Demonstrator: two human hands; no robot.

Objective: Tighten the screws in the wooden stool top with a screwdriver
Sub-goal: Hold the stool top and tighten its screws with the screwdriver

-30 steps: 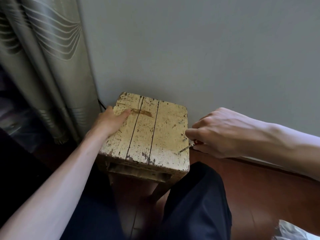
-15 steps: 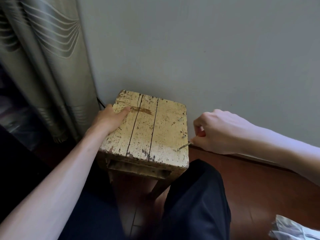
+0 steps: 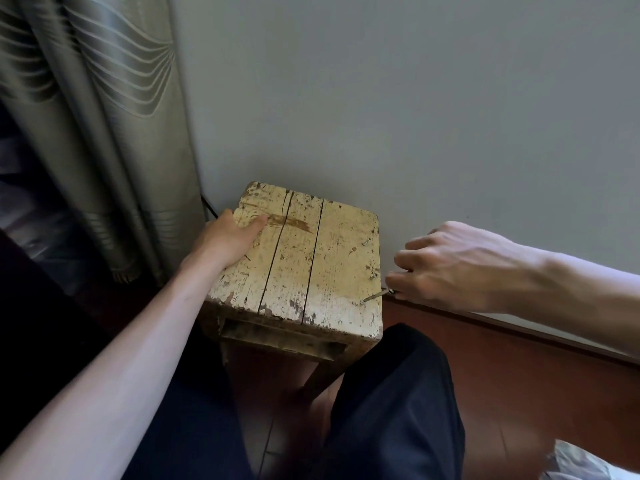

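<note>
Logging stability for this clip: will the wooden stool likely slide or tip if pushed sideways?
The wooden stool is likely stiff: solid planks, though cracked. It might slide on the smooth-looking floor. The screwdriver in the right hand bears near one edge, so tipping seems possible; the left hand grips the opposite side.

Stool (image 3: 294, 271) against wall (image 3: 415, 116), curtain (image 3: 97, 133) at its left, screwdriver (image 3: 372, 296) tip on its right edge

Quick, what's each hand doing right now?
Left hand: grips the wooden stool top at its left edge.
Right hand: holds the screwdriver, tip on the stool top.
</note>
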